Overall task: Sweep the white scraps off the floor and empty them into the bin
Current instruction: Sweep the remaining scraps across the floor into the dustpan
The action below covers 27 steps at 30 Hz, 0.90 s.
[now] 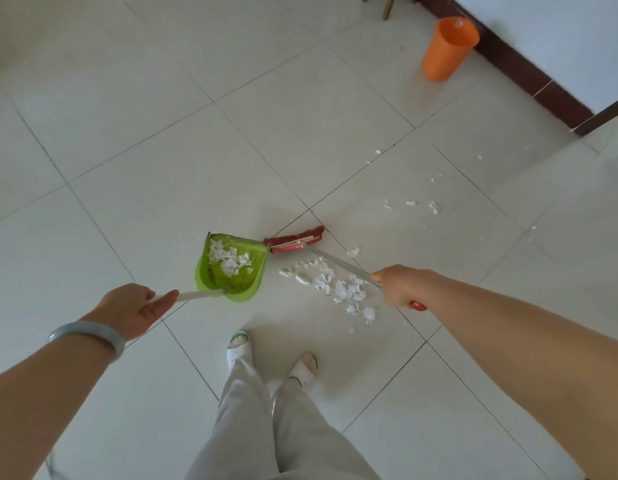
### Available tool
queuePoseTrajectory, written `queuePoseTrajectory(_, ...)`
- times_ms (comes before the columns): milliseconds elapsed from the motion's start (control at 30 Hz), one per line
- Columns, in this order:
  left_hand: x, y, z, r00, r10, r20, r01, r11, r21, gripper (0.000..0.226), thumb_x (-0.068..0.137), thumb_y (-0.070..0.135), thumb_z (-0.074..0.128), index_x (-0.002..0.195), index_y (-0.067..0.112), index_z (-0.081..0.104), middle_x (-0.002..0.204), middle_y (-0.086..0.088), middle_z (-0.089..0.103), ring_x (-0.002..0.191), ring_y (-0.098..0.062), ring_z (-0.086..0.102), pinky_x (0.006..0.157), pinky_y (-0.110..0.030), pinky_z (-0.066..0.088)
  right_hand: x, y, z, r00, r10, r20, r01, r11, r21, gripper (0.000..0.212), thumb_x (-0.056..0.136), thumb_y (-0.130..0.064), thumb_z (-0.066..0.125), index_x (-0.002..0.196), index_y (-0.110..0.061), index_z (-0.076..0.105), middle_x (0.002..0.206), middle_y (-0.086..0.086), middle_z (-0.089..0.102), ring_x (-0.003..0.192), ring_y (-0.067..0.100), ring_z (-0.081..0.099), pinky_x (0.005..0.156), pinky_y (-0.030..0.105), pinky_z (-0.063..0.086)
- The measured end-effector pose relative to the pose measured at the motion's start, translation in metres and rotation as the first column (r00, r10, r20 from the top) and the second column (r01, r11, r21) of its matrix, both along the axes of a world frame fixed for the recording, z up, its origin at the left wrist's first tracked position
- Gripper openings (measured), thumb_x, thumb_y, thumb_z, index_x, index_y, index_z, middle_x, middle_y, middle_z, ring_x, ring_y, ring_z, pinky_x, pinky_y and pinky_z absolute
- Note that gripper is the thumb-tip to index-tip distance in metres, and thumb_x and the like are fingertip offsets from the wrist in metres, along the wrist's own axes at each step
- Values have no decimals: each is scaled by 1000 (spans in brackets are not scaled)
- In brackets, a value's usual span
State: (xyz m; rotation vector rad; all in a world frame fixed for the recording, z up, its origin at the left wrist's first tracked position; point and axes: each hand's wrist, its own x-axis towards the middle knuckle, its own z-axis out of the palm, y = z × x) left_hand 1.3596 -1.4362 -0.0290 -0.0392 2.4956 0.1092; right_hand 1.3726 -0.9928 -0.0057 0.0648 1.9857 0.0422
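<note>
The fingers of the left hand (134,311) are curled round the white handle of the dustpan (231,282), with the thumb laid along the top of it. The green pan lies ahead of the hand, low over the floor (300,116) or on it, I cannot tell which. A heap of white scraps (228,259) lies inside the pan toward its far end. The fingers of the right hand (401,285) are wrapped round the metal shaft of the broom (295,240), gripping near its top, and the red end cap pokes out behind the hand. The shaft slants down and leftward to the red head, which lies just beside the pan's far right corner. More scraps lie in a loose pile on the tiles between the pan and the right hand, partly under the shaft, and smaller bits are strewn farther off to the right. The orange bin (446,50) stands upright well apart from them, near the dark skirting (529,74) at the foot of the wall. A pale bangle (89,336) circles the left wrist. Below are pale trousers (266,427) and white slippers (238,348)
</note>
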Motion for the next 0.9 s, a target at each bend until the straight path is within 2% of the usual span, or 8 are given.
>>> queuePoseTrajectory(167, 4, -8, 1, 1000, -13, 7, 14, 1000, -21, 55, 93, 54, 42, 56, 13, 46, 52, 0, 41, 51, -18, 42, 52, -24, 33, -5, 28, 6, 972, 231, -43, -224, 965, 138, 70, 88, 0, 39, 149, -34, 30, 85, -1, 45, 66, 15, 48, 49, 24, 35)
queuePoseTrajectory(300, 3, 0, -3, 997, -70, 18, 71, 997, -18, 56, 93, 54, 39, 52, 16, 41, 50, 2, 41, 48, -16, 41, 49, -22, 31, -5, 53, 13, 957, 287, -41, -272, 938, 215, 69, 89, -4, 38, 147, -42, 30, 113, 2, 53, 94, 21, 55, 69, 27, 43)
queuePoseTrajectory(400, 1, 10, -7, 994, -104, 30, 105, 994, -16, 56, 93, 55, 39, 52, 17, 40, 50, 3, 41, 50, -16, 43, 49, -21, 31, 2, 66, 24, 953, 299, -41, -279, 925, 257, 69, 91, -6, 37, 148, -43, 28, 125, 1, 52, 109, 22, 56, 75, 28, 42)
queuePoseTrajectory(533, -7, 26, -6, 984, -171, 50, 172, 985, -9, 55, 94, 55, 36, 53, 18, 41, 50, 3, 42, 50, -14, 43, 48, -21, 31, 20, 85, 37, 968, 246, -49, -226, 941, 253, 64, 89, -7, 36, 145, -39, 36, 117, 1, 55, 98, 20, 56, 75, 27, 44)
queuePoseTrajectory(667, -17, 44, -3, 969, -237, 67, 237, 971, 2, 55, 94, 55, 36, 54, 17, 40, 51, 3, 40, 52, -15, 43, 49, -21, 32, 42, 117, 52, 994, 93, -56, -78, 972, 222, 62, 84, -4, 36, 138, -33, 46, 118, 3, 59, 101, 22, 60, 82, 33, 53)
queuePoseTrajectory(733, -21, 52, -2, 963, -263, 62, 263, 965, 14, 55, 95, 54, 36, 54, 17, 39, 51, 4, 39, 51, -14, 41, 48, -20, 31, 54, 135, 59, 997, -38, -63, 51, 977, 205, 65, 82, -2, 33, 138, -33, 46, 118, 4, 57, 84, 22, 63, 63, 33, 56)
queuePoseTrajectory(800, -24, 57, -2, 957, -284, 59, 282, 959, 39, 55, 95, 54, 35, 54, 18, 38, 50, 4, 38, 50, -14, 40, 48, -19, 30, 64, 146, 64, 987, -138, -82, 152, 969, 193, 68, 84, -2, 30, 141, -37, 41, 118, 5, 54, 67, 21, 60, 47, 27, 47)
queuePoseTrajectory(900, -26, 63, -8, 953, -297, 61, 294, 954, 51, 55, 95, 54, 36, 54, 17, 38, 51, 4, 38, 50, -14, 39, 48, -18, 29, 70, 151, 59, 966, -225, -123, 246, 951, 189, 64, 84, -3, 30, 136, -38, 43, 105, 6, 56, 56, 21, 54, 46, 23, 42)
